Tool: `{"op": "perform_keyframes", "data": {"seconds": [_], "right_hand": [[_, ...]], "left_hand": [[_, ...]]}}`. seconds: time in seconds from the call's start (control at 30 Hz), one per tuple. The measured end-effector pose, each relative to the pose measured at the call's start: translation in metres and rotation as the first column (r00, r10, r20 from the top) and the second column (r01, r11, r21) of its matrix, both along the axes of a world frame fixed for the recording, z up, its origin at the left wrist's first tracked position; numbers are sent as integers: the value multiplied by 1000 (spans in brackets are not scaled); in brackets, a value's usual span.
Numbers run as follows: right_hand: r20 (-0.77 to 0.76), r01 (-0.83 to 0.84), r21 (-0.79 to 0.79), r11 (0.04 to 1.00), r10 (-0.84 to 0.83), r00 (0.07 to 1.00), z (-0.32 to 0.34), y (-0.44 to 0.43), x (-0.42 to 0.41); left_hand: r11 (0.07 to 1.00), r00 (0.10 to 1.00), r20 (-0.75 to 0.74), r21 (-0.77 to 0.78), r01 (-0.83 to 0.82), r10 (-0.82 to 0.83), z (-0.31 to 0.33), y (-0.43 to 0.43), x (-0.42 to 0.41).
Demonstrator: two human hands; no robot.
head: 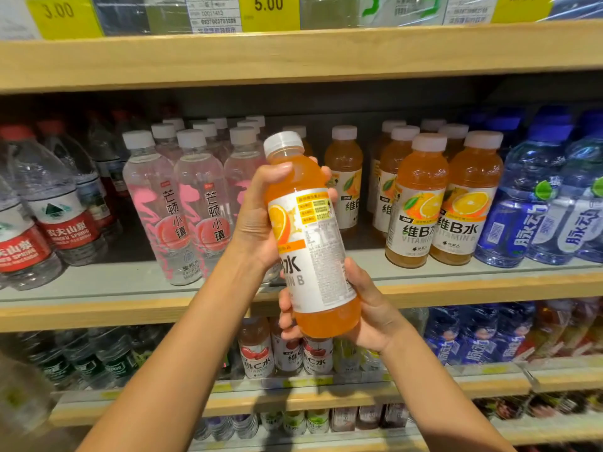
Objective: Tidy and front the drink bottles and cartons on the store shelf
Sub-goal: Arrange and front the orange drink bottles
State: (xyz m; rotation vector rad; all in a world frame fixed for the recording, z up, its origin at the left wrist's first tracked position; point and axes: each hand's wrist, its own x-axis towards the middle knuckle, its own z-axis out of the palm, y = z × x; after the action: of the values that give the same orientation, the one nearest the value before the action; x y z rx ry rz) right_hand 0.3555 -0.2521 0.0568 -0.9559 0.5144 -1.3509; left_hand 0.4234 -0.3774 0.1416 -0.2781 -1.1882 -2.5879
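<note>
Gripping the orange drink bottle (306, 230) from both ends, the left hand (257, 220) is wrapped round its shoulder and the right hand (359, 308) is closed under its base. The bottle is held tilted, clear of the middle shelf (98, 298), its label turned sideways. Matching orange bottles (443, 203) are ranked just to its right, pink-labelled water bottles (182, 203) to its left.

You are looking at an orange bottle (310, 236) whose label is showing "水" and "IN B". The orange bottles on the shelf (456, 203) are reading "维B水 VITAMIN". The clear pink bottles (195, 207) are reading "芒顿小镇". The water bottles (62, 210) with red labels are showing "农夫山泉". The blue bottles (535, 216) are reading "脉动". Lower bottles (257, 350) are reading "维C水". Yellow price tags (269, 11) are showing "3.00" and "5.00".
</note>
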Motion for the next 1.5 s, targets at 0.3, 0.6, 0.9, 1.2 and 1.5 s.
{"op": "perform_keyframes", "data": {"seconds": [0.3, 0.6, 0.9, 1.2, 1.5], "right_hand": [[-83, 174, 19, 985, -172, 982, 2, 1, 5], [-449, 779, -170, 604, -751, 484, 7, 5, 2], [-651, 844, -496, 202, -730, -208, -9, 2, 19], [-559, 795, -210, 569, -737, 380, -10, 8, 8], [-73, 110, 42, 993, -107, 992, -9, 16, -7]], "left_hand": [[996, 996, -10, 5, 86, -86, -15, -6, -9], [587, 664, 21, -489, -645, 748, -22, 10, -5], [537, 593, 59, -503, -677, 803, -21, 46, -12], [590, 617, 102, -447, -672, 780, -16, 35, -17], [998, 994, 101, 53, 36, -41, -16, 8, -15]]}}
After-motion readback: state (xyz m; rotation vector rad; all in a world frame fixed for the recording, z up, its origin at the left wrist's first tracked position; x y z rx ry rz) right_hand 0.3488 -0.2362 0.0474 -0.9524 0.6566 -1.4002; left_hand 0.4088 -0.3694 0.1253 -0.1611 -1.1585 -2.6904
